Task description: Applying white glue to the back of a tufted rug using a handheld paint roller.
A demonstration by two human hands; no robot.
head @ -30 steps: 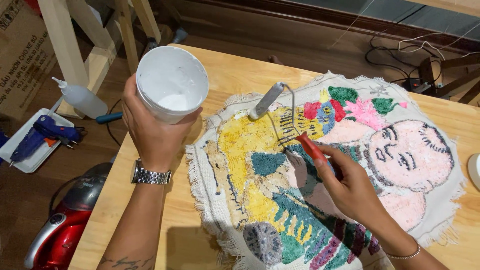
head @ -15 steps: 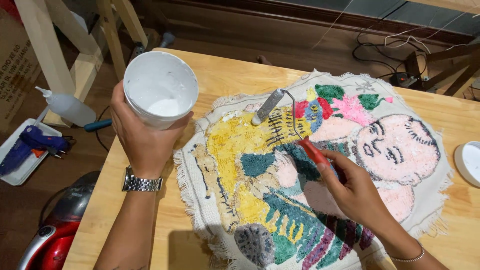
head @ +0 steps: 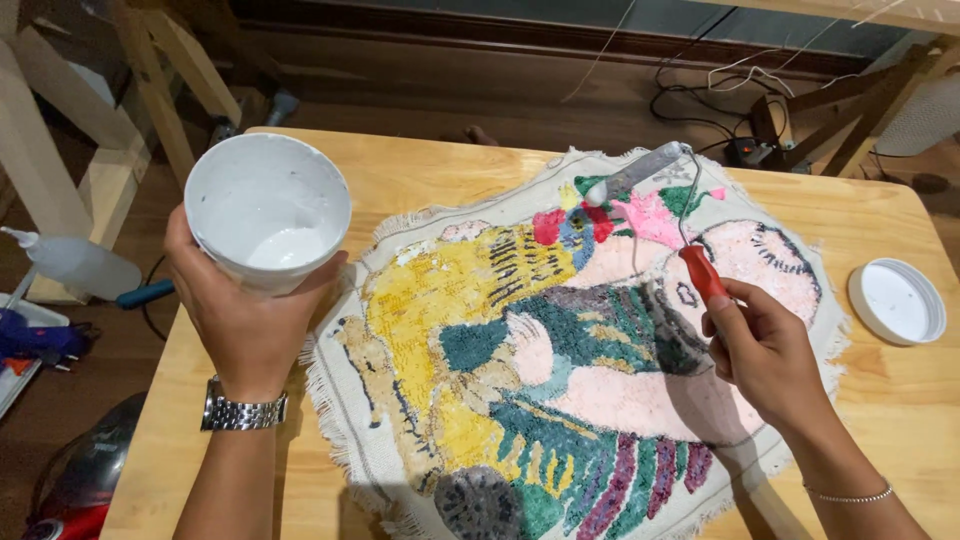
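Note:
My left hand (head: 245, 320) holds a white plastic tub (head: 267, 210) with white liquid in its bottom, raised above the table's left part. My right hand (head: 765, 350) grips the red handle of a small paint roller (head: 640, 172), whose grey roller head rests on the far edge of a colourful tufted rug (head: 560, 340). The rug lies flat on the wooden table (head: 440, 165), with yellow, green, pink and purple patches and a frayed cloth border.
A round white lid (head: 897, 300) lies on the table to the right of the rug. Off the table's left side are a squeeze bottle (head: 75, 262), a blue glue gun (head: 35, 338) on a tray, and a red appliance (head: 70, 490) on the floor. Cables lie behind.
The view has shifted, so the rug sits further right. The roller head has moved toward the rug's far edge. The tub stays raised in my left hand.

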